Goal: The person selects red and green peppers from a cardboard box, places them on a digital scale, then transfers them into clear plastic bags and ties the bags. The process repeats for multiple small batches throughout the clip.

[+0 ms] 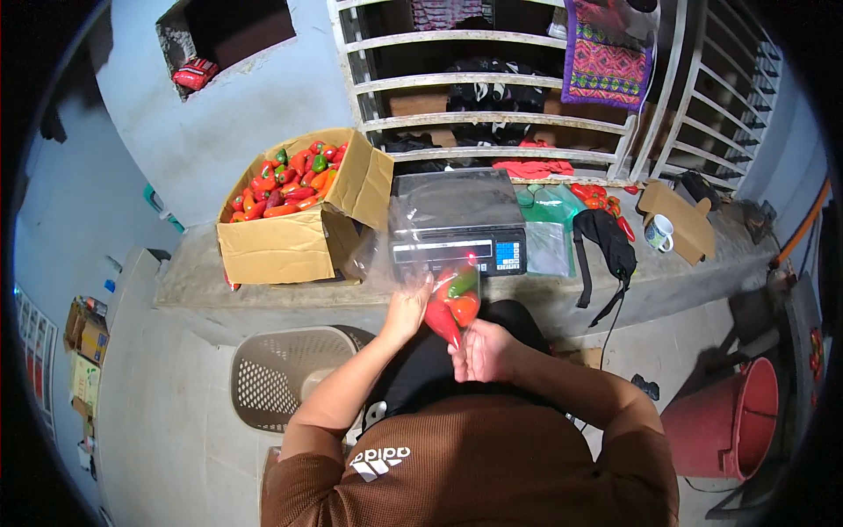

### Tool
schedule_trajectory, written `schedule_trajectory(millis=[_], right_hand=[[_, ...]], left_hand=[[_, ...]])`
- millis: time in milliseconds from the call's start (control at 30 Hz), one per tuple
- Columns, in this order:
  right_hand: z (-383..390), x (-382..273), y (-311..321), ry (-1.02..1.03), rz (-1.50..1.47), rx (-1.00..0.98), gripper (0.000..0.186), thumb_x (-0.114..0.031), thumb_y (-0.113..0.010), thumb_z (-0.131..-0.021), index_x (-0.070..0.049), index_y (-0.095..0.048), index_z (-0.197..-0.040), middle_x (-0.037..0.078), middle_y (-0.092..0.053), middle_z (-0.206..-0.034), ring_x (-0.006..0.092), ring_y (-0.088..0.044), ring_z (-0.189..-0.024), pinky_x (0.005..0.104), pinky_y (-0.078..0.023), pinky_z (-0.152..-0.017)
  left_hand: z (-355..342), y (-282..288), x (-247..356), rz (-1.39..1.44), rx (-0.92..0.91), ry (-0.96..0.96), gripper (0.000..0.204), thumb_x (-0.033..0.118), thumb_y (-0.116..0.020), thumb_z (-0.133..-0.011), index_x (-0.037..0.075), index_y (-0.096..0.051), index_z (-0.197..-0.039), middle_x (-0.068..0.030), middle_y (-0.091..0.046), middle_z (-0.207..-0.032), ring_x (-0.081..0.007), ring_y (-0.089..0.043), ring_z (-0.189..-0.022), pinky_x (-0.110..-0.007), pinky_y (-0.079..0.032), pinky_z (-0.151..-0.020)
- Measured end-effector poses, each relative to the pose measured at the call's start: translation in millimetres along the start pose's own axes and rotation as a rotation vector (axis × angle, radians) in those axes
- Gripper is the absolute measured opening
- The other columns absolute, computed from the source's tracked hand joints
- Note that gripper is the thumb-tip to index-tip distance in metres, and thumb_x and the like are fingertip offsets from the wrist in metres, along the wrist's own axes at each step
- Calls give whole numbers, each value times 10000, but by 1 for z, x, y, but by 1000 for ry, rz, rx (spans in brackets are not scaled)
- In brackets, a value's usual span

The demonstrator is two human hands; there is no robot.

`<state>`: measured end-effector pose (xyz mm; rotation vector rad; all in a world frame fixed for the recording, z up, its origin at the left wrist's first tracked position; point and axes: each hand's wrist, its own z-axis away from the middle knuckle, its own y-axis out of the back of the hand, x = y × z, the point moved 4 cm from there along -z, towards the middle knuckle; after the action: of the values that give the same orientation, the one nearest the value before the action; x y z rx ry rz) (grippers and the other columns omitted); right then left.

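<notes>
Plastic bag (451, 300), clear; peppers (442, 322) red, orange, green, perhaps four.

On the surface (189, 274), a patterned mug (659, 234) sits by an open carton (681, 213) near a black bag (611, 242), while a purple-edged cloth (606, 60) hangs at the white bars (421, 119) and a perforated basket (270, 373) and red bucket (705, 426) stand on the floor (189, 422).

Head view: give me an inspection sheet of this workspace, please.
Surface: grey, concrete-looking ledge.
Job's things: clear bag of peppers, held; scale behind it; cardboard box of peppers left of the scale.
Clutter: black bag, mug and open carton right of the scale.
Hands: left hand grips the clear bag; right hand at its lower end, contact unclear.
Cables: thin dark cord hangs below the black bag.
Surroundings: white bars behind; perforated basket left, red bucket right.
</notes>
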<state>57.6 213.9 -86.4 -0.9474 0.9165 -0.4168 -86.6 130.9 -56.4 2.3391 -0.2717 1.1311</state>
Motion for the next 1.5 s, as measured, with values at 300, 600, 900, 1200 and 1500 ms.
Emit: schedule_trajectory(millis=[300, 600, 900, 1200, 1500], right_hand=[[40, -49, -78, 1308, 2393, 450, 231, -242, -528, -814, -271, -623, -1022, 121, -453, -1192, 247, -456, -1037, 395, -369, -858], [-4, -22, -5, 257, -161, 408, 234, -213, -338, -921, -81, -530, -945, 78, -544, -921, 205, -555, -858, 329, -479, -700], [42, -16, -45, 1032, 2054, 586, 581, -106, -611, -706, -137, -395, -1245, 182, -426, -1180, 312, -525, -966, 362, -479, -762], [37, -66, -55, 1101, 2152, 486, 590, -368, -685, -639, -121, -512, -1146, 150, -434, -1228, 297, -395, -1155, 427, -255, -957], [-3, 20, -2, -3, -229, -54, 559, -565, -303, -863, -108, -413, -1166, 117, -567, -839, 252, -553, -704, 378, -425, -623]], left_hand=[[30, -17, 6, 735, -266, 1038, 349, 358, -404, -909, 55, -573, -868, -48, -580, -671, -132, -531, -468, -240, -415, -379], [23, 3, 47, -14, -91, -132, 278, 235, -462, -899, 11, -563, -769, -88, -566, -737, -155, -533, -648, -323, -428, -598], [23, 2, 17, 736, -91, 681, 265, 246, -484, -879, 18, -581, -973, -70, -606, -798, -154, -577, -631, -284, -472, -570], [43, -21, 3, 588, -238, 925, 379, 359, -448, -880, 0, -560, -924, -91, -569, -712, -170, -533, -622, -315, -416, -511], [26, -8, 26, 149, -20, 85, 275, 237, -417, -919, 3, -538, -844, -151, -564, -739, -252, -550, -710, -342, -426, -662]])
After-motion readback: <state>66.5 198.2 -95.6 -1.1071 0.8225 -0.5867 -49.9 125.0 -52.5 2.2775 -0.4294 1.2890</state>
